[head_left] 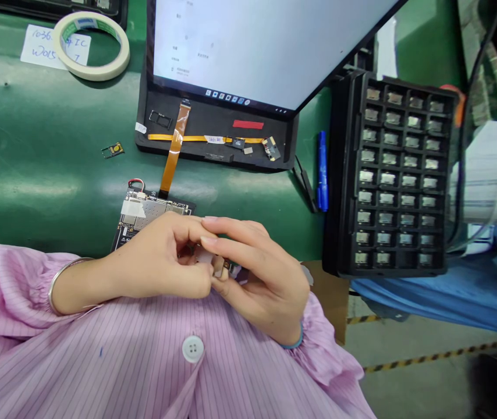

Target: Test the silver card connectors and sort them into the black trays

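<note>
Close to my chest, my left hand and my right hand meet with fingers curled together, pinching a tiny part between them that I cannot make out. Just beyond the left hand lies a circuit board on the green table. An orange flex cable runs from the board up to a tablet whose lit screen leans over its black base.
A black tray of several small components stands at the right. A blue pen lies beside it. A roll of tape and a paper note sit at the far left. A small SIM tray lies on the mat.
</note>
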A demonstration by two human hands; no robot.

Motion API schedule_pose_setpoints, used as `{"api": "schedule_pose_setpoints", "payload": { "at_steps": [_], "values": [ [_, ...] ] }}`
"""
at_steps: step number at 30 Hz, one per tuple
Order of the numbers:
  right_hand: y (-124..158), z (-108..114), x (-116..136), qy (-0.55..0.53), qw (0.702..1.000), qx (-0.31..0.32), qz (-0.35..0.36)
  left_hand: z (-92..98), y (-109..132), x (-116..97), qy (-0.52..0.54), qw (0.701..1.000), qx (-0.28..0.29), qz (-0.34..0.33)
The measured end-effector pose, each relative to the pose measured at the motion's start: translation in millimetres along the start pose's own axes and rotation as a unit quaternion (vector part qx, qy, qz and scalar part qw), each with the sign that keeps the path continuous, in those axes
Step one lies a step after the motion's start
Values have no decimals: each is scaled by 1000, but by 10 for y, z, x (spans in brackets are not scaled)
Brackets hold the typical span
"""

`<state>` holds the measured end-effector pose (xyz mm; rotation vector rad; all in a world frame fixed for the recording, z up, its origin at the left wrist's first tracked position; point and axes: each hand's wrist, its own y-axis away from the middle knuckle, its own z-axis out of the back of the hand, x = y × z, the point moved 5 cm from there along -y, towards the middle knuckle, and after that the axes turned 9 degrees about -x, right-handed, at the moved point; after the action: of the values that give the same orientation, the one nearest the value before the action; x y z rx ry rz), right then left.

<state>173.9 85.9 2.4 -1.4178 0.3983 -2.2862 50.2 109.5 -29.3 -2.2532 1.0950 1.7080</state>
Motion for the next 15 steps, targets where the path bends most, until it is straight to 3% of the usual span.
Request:
{"api": "schedule_pose_setpoints", "payload": {
  "at_steps": [4, 15],
  "values": [
    [10, 5, -14, -16, 1000, 2, -15, -14, 5, -30, 12, 1000, 0, -10],
    [42, 6, -97, -71, 996, -12, -58, -8, 6, 13, 13, 999, -3, 39]
  ]
}}
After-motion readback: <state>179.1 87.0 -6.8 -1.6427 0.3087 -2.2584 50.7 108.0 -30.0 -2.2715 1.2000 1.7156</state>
